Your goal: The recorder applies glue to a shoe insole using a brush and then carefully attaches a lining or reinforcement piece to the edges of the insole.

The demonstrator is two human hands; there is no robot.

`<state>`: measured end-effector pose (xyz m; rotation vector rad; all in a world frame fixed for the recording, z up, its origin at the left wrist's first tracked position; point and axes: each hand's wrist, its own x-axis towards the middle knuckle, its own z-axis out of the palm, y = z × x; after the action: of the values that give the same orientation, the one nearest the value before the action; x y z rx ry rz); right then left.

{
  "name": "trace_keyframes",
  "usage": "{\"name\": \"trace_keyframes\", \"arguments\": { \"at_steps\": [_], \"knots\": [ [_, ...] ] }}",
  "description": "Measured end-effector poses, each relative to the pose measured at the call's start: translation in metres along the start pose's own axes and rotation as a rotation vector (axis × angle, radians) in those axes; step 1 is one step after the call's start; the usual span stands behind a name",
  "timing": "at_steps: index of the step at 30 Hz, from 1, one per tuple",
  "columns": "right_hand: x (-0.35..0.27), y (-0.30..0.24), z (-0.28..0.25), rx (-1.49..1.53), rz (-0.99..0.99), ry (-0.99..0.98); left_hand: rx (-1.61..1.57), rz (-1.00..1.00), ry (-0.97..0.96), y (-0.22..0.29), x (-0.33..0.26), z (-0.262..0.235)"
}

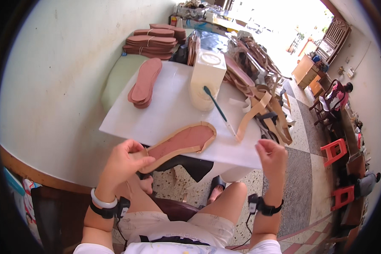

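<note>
My left hand (pixel 125 163) is closed on the near end of a reddish-brown shoe insole (pixel 182 141), thumb on top. A tan strip runs around the insole's rim, folded over its edge. The far end of the insole rests over the front of a white table (pixel 169 101); the near end sticks out past the edge. At the table's front right corner, my right hand (pixel 271 157) is raised with thumb and fingers pinched together. Whatever sits in that pinch, if anything, is too small to make out. It is apart from the insole.
A white plastic container (pixel 207 70) stands mid-table, a dark green brush (pixel 216 106) leaning by it. Tan strips (pixel 255 113) hang over the right side. Loose insoles (pixel 145 82) lie left; bundled insoles (pixel 150 45) are stacked behind. Red stools (pixel 334 151) and seated people are farther right.
</note>
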<state>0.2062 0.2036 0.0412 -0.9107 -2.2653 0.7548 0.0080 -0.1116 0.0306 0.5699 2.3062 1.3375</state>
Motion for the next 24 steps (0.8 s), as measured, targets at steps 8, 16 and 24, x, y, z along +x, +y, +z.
{"name": "trace_keyframes", "arguments": {
  "at_steps": [8,16,24],
  "knots": [
    [-0.069,-0.022,0.047,0.602,0.429,-0.261,-0.663,-0.118,-0.340,-0.034,-0.058,0.062],
    [-0.103,-0.027,0.079,0.937,0.443,-0.570,-0.618,-0.093,-0.492,-0.041,-0.054,0.087],
    [-0.128,-0.029,0.077,0.982,0.421,-0.885,-0.767,-0.079,-0.223,-0.010,-0.028,0.084]
  ]
}}
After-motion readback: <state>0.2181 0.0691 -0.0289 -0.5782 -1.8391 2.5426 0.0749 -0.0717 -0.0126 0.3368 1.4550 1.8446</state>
